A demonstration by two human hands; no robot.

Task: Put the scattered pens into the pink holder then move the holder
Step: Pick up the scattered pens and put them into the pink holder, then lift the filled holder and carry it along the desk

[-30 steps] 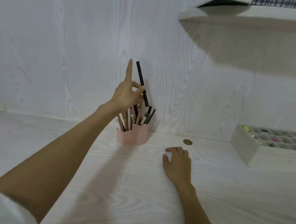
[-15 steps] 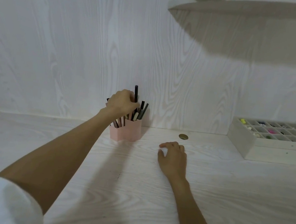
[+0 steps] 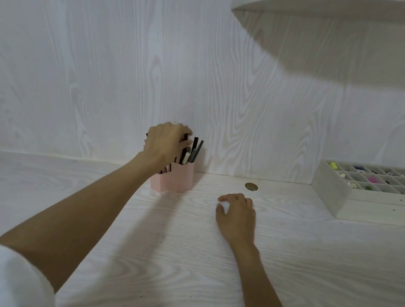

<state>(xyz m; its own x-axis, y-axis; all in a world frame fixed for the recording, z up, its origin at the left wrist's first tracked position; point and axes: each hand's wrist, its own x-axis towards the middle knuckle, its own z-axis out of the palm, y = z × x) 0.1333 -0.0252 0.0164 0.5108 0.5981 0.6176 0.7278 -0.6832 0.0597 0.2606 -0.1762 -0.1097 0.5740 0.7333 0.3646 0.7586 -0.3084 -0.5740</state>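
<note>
Where the pale wood-grain desk (image 3: 184, 264) meets the matching wall, the pink faceted holder (image 3: 176, 179) is stood upright, filled with slim dark and pale pens (image 3: 193, 150). Their tops are covered by the left hand (image 3: 163, 143), fingers curled around a black pen. The right hand (image 3: 237, 214) is rested on the desk, fingers loosely bent, gripping nothing. A compartmented whitewashed tray (image 3: 342, 195) is set at right.
</note>
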